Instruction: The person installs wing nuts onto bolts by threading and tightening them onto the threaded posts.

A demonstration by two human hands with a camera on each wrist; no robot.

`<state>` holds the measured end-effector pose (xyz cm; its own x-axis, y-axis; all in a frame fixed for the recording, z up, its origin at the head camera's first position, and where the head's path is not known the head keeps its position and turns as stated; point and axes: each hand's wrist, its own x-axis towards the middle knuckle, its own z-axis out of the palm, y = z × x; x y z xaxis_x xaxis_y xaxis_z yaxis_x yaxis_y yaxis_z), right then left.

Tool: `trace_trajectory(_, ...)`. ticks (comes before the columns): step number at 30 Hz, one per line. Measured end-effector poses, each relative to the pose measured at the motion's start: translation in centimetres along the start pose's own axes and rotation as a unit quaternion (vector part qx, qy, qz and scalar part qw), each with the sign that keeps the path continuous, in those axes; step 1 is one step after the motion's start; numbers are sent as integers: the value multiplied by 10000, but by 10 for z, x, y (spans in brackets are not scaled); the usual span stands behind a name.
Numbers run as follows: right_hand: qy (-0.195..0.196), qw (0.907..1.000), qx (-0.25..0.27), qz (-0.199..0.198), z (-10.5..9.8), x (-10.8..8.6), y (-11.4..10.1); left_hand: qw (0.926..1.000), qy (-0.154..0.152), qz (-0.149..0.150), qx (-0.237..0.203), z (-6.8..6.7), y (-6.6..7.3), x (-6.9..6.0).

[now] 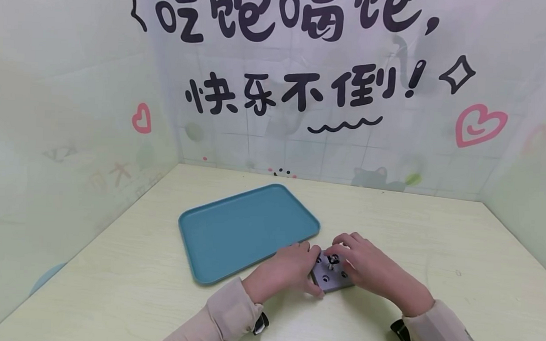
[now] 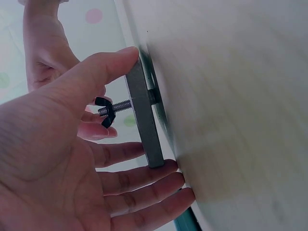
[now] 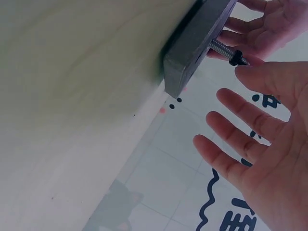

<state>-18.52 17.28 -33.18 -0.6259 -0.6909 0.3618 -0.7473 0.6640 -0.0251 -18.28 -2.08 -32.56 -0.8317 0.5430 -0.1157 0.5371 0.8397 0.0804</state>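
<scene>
A grey metal plate with several holes [image 1: 334,280] is on the table near the blue tray's right corner. From its face sticks a threaded bolt [image 2: 123,104] carrying a black wing nut [image 2: 109,111]; the bolt's head shows on the table side. My left hand [image 1: 292,271] grips the plate by its edges, thumb on one edge and fingers at the opposite one. My right hand [image 1: 371,269] is over the plate's right side, its thumb tip by the wing nut [image 3: 236,58] and its other fingers loosely extended. Whether it touches the nut I cannot tell.
A blue tray [image 1: 248,230] lies on the pale table [image 1: 129,281] left of and behind the plate. Behind the table hangs a printed white backdrop [image 1: 274,140], with similar side panels left and right.
</scene>
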Motion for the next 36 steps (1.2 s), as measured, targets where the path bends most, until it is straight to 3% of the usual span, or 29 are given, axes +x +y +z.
trace_trajectory(10, -82, 9994, -68, 337, -2, -1, -2, 10000, 2, -50, -3, 1, 0, 1)
trace_trajectory(22, 5, 9990, -165, 410, -1, -1, -1, 10000, 24, -29, -13, 1, -1, 0)
trace_trajectory(31, 117, 9998, 24, -168, 2, 0, 0, 10000, 0, -28, -24, 1, -1, -1)
trace_trajectory(36, 137, 9997, -44, -220, 2, 0, 0, 10000, 36, 16, -35, 1, -2, -1)
